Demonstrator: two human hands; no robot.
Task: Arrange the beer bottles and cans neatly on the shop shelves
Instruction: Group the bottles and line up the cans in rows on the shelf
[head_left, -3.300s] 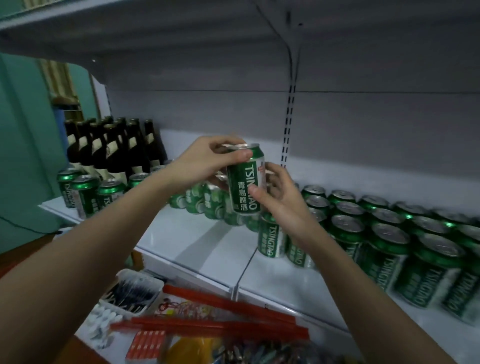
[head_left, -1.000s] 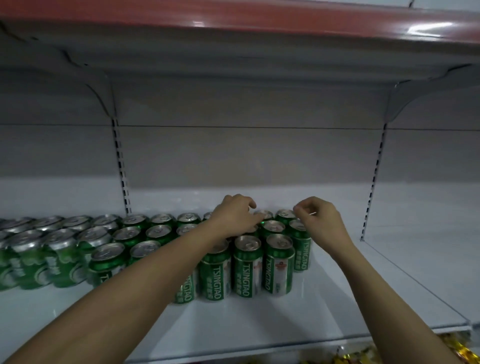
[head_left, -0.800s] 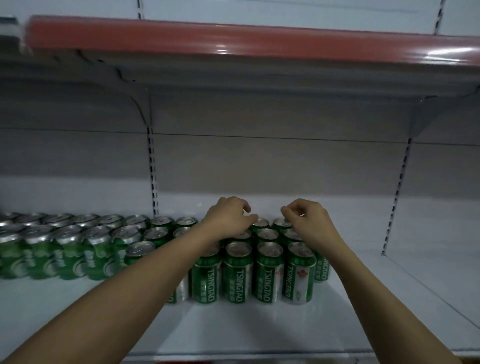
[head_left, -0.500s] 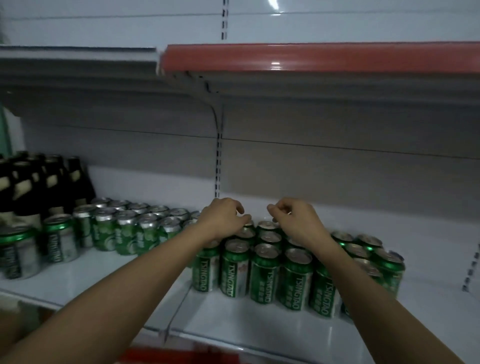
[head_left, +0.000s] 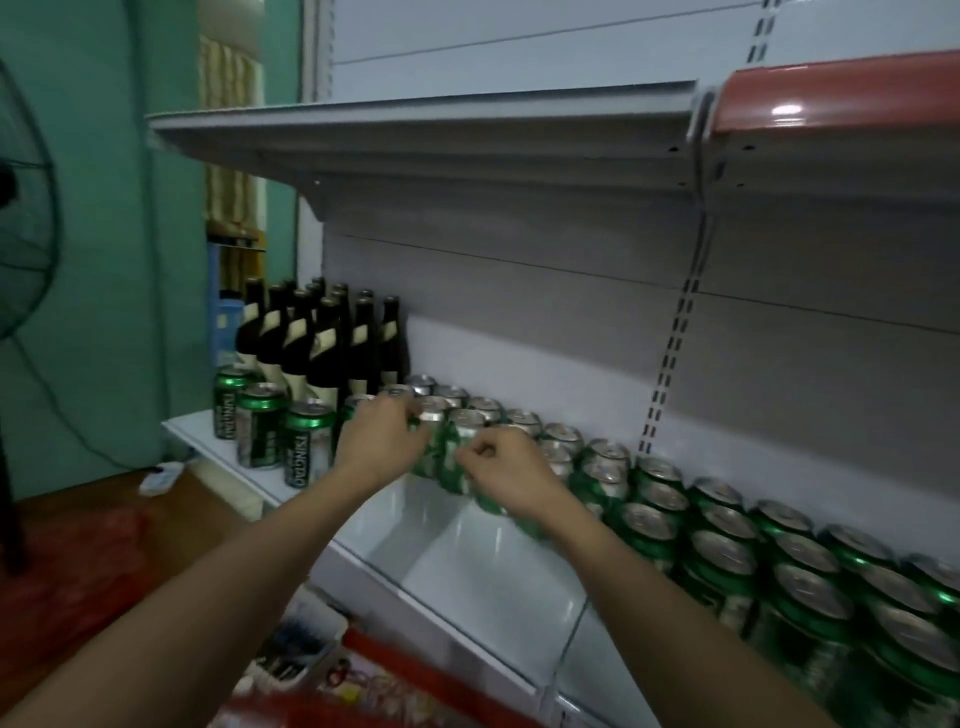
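Note:
Green beer cans (head_left: 727, 545) stand in rows along the white shelf (head_left: 467, 561), from the middle out to the right. Dark beer bottles (head_left: 322, 338) are grouped at the shelf's left end, with three separate green cans (head_left: 306, 447) in front of them. My left hand (head_left: 382, 441) curls around the side of a blurred green can (head_left: 434, 447) at the left end of the rows. My right hand (head_left: 501, 467) is closed against the neighbouring can (head_left: 460, 462) just to its right. Both hands hide the lower parts of these cans.
An upper shelf (head_left: 415, 130) overhangs the cans, with a red price strip (head_left: 831, 93) on its right section. A lower shelf holds small packaged goods (head_left: 311, 665). A standing fan (head_left: 21, 208) and a green wall are at the left.
The view has swung left along the shelf, bringing the bottles and shelf end close. Both hands have moved from the tops of the middle cans to the cans at the rows' left end.

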